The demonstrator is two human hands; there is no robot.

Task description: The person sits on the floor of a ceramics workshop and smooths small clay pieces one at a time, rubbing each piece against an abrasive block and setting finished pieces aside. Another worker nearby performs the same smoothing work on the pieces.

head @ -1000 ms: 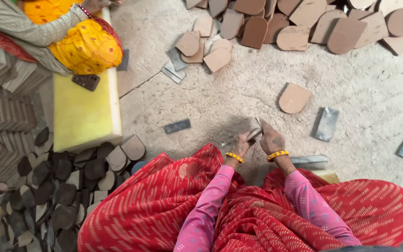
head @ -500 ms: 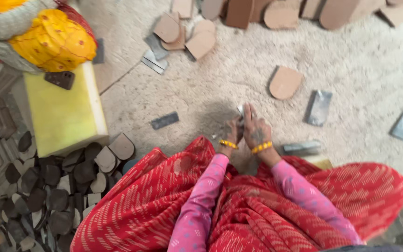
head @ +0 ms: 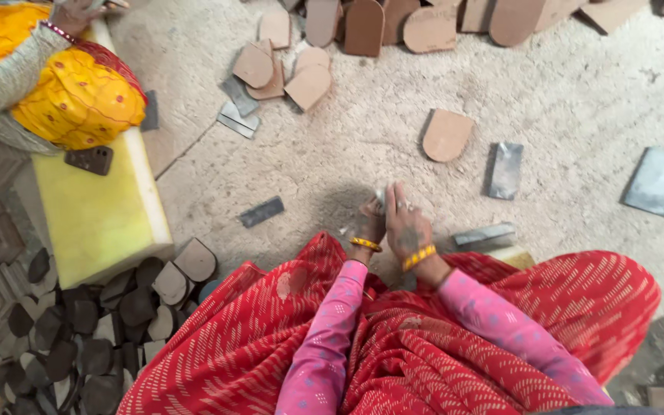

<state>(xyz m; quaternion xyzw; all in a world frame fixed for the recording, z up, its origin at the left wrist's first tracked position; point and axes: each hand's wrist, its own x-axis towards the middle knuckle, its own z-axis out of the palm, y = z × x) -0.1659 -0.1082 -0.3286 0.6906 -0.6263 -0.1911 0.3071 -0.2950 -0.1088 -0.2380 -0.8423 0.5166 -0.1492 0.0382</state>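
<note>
Sandy floor lies under both hands, which meet just past the knees; left hand [head: 368, 223] and right hand [head: 406, 227] together pinch a small grey piece [head: 381, 197], fingertips pointing forward.

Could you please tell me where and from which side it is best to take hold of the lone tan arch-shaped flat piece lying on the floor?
The tan arch-shaped flat piece lies flat, clear of the others. Probably pinch its straight top edge, which is easier to lift than the rounded end nearest the right hand; the grey rectangular slab crowds its right side, so come from above or the left.
</note>
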